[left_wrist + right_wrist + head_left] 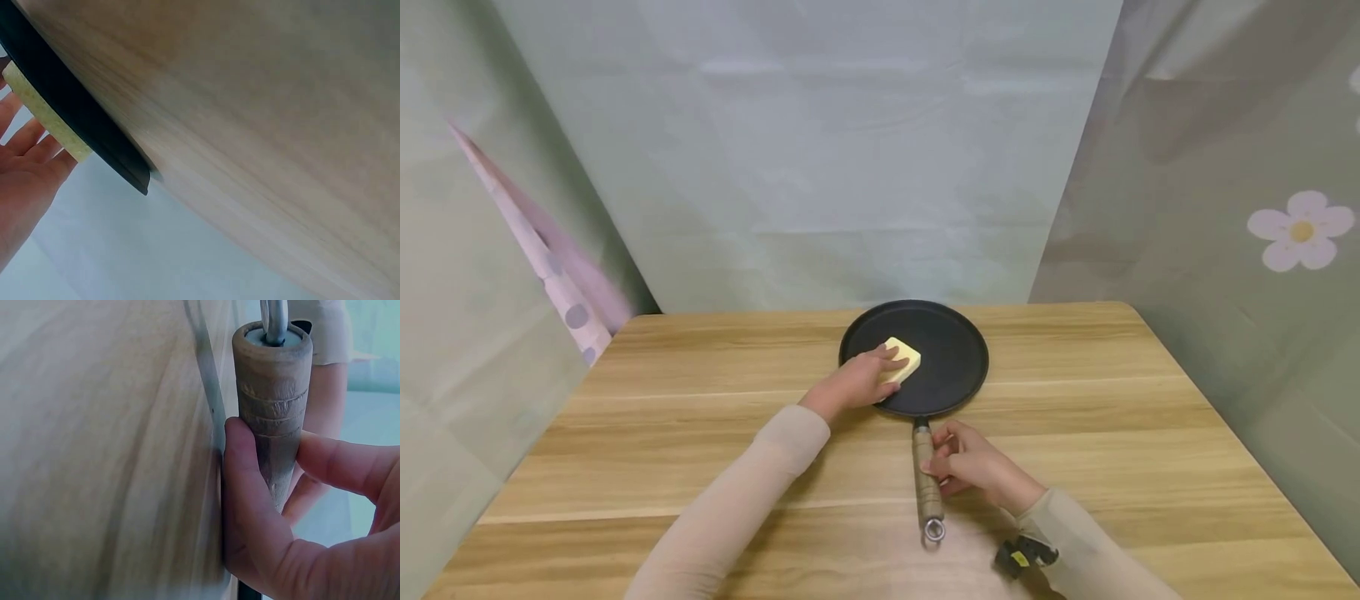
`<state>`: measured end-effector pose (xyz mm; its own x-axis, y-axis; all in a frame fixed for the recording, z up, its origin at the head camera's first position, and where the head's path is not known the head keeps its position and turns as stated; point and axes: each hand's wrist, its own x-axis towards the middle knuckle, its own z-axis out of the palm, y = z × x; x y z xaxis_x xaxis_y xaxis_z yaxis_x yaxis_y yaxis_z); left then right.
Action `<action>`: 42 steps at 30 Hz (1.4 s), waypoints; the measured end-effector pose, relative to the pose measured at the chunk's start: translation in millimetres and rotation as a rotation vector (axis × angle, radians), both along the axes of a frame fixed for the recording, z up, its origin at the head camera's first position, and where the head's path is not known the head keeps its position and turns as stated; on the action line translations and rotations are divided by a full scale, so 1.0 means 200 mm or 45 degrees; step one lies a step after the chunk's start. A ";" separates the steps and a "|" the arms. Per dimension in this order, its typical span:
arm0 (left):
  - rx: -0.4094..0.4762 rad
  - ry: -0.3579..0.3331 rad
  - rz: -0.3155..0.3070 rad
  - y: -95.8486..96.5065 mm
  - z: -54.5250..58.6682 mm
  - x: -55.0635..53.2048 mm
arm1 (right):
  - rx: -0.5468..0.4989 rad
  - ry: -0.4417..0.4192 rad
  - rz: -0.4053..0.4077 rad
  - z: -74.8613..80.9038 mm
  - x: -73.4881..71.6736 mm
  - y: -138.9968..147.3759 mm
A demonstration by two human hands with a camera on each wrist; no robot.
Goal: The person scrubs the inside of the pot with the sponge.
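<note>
A flat, round black frying pan (951, 354) lies on the wooden table, its wooden handle (928, 483) pointing towards me. My left hand (863, 379) grips a pale yellow sponge (904, 357) on the left part of the pan, fingers over the top and thumb on the near side. Seen from the left wrist, the sponge (47, 115) lies flat against the pan (81, 106), under the fingers. My right hand (977, 467) holds the pan's handle from the right. In the right wrist view, thumb and fingers pinch the handle (273, 394) from both sides.
The wooden table (700, 433) reaches back to a pale hanging cloth (865, 167). More cloth hangs at both sides, with a printed flower (1302, 232) on the right. A small black device (1026, 554) is strapped at the right wrist.
</note>
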<state>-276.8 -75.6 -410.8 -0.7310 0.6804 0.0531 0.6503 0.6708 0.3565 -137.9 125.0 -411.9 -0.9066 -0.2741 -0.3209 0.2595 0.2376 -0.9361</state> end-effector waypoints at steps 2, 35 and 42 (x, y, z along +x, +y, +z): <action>0.014 -0.012 -0.016 0.00 0.00 0.01 | -0.003 -0.002 -0.002 0.00 0.00 0.00; 0.002 0.002 -0.246 0.08 0.00 0.05 | -0.058 -0.046 0.001 0.00 0.00 0.01; -0.013 -0.011 -0.278 0.14 0.00 0.06 | -0.066 -0.042 0.011 0.00 -0.01 0.01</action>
<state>-264.1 -48.1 -411.3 -0.5663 0.8232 0.0397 0.7775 0.5176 0.3570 -140.0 128.0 -412.1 -0.8933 -0.2989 -0.3358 0.2886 0.1916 -0.9381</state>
